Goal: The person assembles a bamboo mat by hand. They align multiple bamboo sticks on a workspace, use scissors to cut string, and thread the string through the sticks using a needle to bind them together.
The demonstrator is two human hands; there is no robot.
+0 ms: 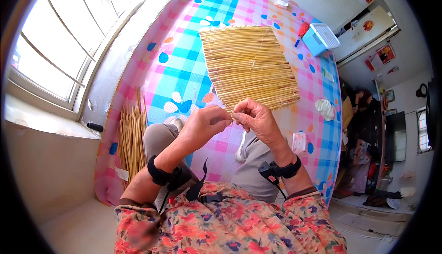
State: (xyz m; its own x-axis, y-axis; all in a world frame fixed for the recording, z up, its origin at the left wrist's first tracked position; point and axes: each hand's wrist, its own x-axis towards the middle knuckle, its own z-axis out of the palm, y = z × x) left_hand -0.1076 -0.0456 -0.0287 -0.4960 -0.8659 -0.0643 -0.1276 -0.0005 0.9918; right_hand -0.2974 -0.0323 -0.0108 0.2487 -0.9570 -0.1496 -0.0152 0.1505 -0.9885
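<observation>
A woven mat of pale straw stalks (248,65) lies flat on a bed covered by a pink and blue checked sheet (184,70). My left hand (202,124) and my right hand (257,118) meet just below the mat's near edge, fingertips pinched together. A thin thread or fine stalk (226,105) runs from the pinch up to the mat's near edge. Both wrists wear black bands. My grey-trousered knees rest on the sheet beneath the hands.
A bundle of loose straw stalks (132,136) lies along the bed's left edge by the wall under a window (60,46). A light blue plastic box (320,38) sits at the bed's far right corner. Small white cloth pieces (326,108) lie right of the mat.
</observation>
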